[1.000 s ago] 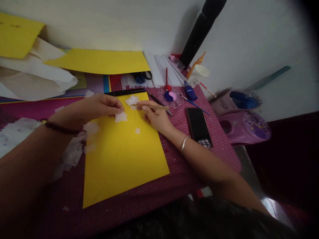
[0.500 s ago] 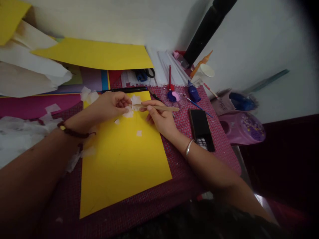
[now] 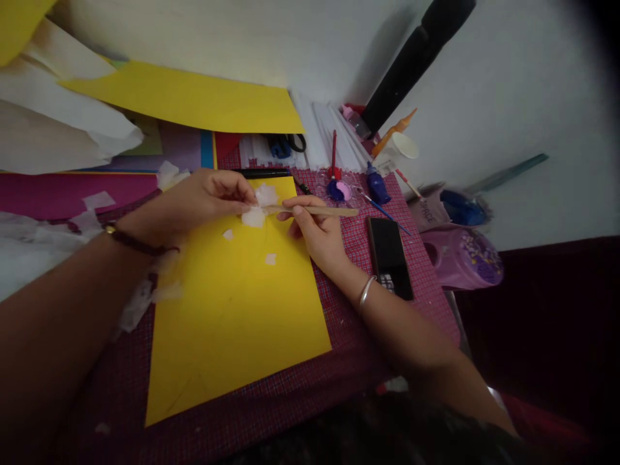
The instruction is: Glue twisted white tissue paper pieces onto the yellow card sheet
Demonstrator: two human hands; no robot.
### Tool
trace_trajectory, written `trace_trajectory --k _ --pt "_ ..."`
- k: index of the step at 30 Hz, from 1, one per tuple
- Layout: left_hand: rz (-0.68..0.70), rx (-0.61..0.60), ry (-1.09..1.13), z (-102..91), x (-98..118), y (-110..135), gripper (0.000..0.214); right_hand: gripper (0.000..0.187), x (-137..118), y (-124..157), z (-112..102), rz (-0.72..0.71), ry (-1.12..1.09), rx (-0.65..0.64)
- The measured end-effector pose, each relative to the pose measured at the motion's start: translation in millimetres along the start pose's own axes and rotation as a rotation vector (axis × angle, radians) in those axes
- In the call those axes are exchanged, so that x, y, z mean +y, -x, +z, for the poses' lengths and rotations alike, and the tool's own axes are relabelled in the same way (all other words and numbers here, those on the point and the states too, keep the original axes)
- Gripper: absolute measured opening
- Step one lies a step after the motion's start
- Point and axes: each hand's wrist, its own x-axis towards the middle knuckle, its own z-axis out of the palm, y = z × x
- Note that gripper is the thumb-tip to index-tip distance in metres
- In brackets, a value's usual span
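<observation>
A red checked cloth covers my table, which stands against a pale wall. At the far left, white tissue scraps lie over magenta paper, with loose white and yellow sheets stacked behind. My left hand rests on the upper edge of the yellow card that lies flat before me, its fingertips pinched shut on a white tissue piece. Touching that piece from the right is the tip of a wooden stick, which my right hand grips closed between thumb and fingers. Two tiny tissue bits sit on the card below. Further right lie a black phone, a blue bottle and a white paper cup; I cannot tell what the cup holds. A purple plastic container lies at the table's right edge.
</observation>
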Motion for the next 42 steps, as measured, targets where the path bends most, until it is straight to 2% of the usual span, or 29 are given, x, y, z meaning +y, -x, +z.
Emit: trace_trajectory --k 2,4,11,16,27,34,38,42 --pt "-0.049 -0.067 0.017 -7.8 -2 3 0.023 0.027 1 0 0 -0.018 -0.036 0.005" --pt "-0.055 -0.081 0.020 -9.8 -4 3 0.025 0.032 2 -1 0 -0.035 -0.064 -0.001" --pt "0.036 0.069 -0.039 11.2 -4 -8 0.019 0.037 8 -2 1 -0.076 -0.080 -0.031" --pt "0.093 0.088 -0.069 12.3 -4 -13 0.016 0.037 12 -2 3 -0.104 -0.046 -0.058" --pt "0.128 0.061 -0.097 10.5 -12 -20 0.011 0.023 16 -2 1 -0.231 0.192 -0.129" --pt "0.155 0.105 -0.149 8.1 -13 -20 0.013 0.025 13 -1 -4 -0.411 0.407 -0.194" --pt "0.176 0.089 -0.165 6.8 -12 -13 0.019 0.026 15 -1 -4 -0.421 0.467 -0.203" --pt "0.273 0.051 -0.322 7.3 -10 -9 0.020 0.022 16 -3 -3 -0.411 0.446 -0.184"
